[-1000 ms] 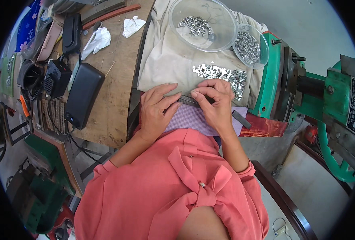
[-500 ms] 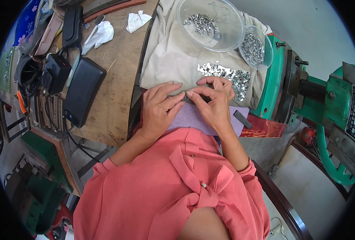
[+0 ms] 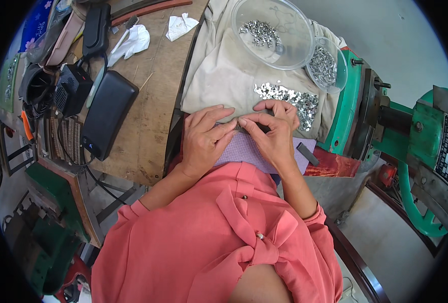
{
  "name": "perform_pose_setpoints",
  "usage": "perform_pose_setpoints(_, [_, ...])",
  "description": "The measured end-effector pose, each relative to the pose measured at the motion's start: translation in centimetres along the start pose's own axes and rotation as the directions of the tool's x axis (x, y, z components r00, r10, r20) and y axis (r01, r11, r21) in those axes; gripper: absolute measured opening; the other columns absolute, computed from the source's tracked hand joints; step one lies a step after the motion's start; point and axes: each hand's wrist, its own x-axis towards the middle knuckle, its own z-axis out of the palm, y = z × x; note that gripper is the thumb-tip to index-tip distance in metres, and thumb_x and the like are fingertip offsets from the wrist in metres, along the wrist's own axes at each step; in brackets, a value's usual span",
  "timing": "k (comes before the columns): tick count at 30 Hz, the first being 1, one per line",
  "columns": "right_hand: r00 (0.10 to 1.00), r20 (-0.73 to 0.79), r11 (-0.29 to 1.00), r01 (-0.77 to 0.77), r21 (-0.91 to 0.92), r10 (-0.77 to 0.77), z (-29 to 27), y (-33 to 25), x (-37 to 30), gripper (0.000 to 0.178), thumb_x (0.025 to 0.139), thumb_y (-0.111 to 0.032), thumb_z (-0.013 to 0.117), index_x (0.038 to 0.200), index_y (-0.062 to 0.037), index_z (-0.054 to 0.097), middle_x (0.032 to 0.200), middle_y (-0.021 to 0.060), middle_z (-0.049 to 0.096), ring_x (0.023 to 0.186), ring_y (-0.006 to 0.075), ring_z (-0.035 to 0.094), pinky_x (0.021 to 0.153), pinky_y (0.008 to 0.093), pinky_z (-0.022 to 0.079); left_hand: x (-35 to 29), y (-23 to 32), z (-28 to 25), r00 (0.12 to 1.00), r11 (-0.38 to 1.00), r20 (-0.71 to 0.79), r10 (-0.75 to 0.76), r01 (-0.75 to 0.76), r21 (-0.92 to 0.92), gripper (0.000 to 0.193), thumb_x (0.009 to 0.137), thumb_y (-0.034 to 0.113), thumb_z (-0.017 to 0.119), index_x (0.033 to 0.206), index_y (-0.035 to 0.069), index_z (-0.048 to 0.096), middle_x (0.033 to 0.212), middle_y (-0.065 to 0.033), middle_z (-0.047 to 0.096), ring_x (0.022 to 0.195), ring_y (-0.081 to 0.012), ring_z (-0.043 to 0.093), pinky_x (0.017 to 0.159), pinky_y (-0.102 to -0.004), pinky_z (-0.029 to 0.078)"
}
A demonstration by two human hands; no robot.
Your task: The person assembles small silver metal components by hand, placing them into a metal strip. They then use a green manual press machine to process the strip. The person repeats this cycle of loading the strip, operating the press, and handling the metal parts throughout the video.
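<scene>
My left hand (image 3: 203,136) and my right hand (image 3: 272,131) meet fingertip to fingertip over the near edge of a beige cloth (image 3: 216,81). Thumb and index finger of each hand are pinched together around something tiny, mostly hidden by the fingers. Just beyond my right hand spreads a pile of small shiny metal pieces (image 3: 302,105) on the cloth. A lilac checked cloth (image 3: 244,150) lies below my hands, with a short dark bar (image 3: 308,153) near its right side.
Behind the pile stand a large clear tub (image 3: 294,59) and a smaller clear tub (image 3: 343,76), both holding small metal parts. A green machine (image 3: 431,134) is at the right. On the wooden table (image 3: 148,116) at left lie a black power bank (image 3: 110,113) and crumpled tissue (image 3: 135,40).
The whole view has shifted slightly, so things appear a little further right and lower. Both hands keep their pinch, with almost no change in finger position.
</scene>
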Motion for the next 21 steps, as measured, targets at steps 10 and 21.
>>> perform_pose_setpoints(10, [1.0,-0.002,1.0,-0.013,-0.017,0.013,-0.06,-0.22,0.13,0.015,0.075,-0.031,0.083,0.086,-0.0205,0.082,0.105,-0.0029,0.062,0.114,0.0255,0.044,0.101,0.0459,0.026,-0.06,-0.09,-0.01,1.0,1.0,0.005,0.002,-0.002,-0.002,0.03,0.072,0.008,0.081,0.102,0.011,0.076,0.118,-0.0041,0.069,0.116,-0.0268,0.061,0.097,-0.039,0.041])
perform_pose_setpoints(21, [1.0,0.006,1.0,-0.002,-0.017,0.002,-0.09,0.06,0.23,0.016,0.074,-0.031,0.083,0.084,-0.0193,0.081,0.104,-0.004,0.062,0.114,0.0255,0.045,0.102,0.0447,0.025,-0.13,-0.18,-0.02,1.0,1.0,0.003,0.0,0.0,0.0,0.031,0.072,0.008,0.081,0.103,0.011,0.076,0.117,-0.0041,0.069,0.115,-0.0268,0.061,0.096,-0.0387,0.041])
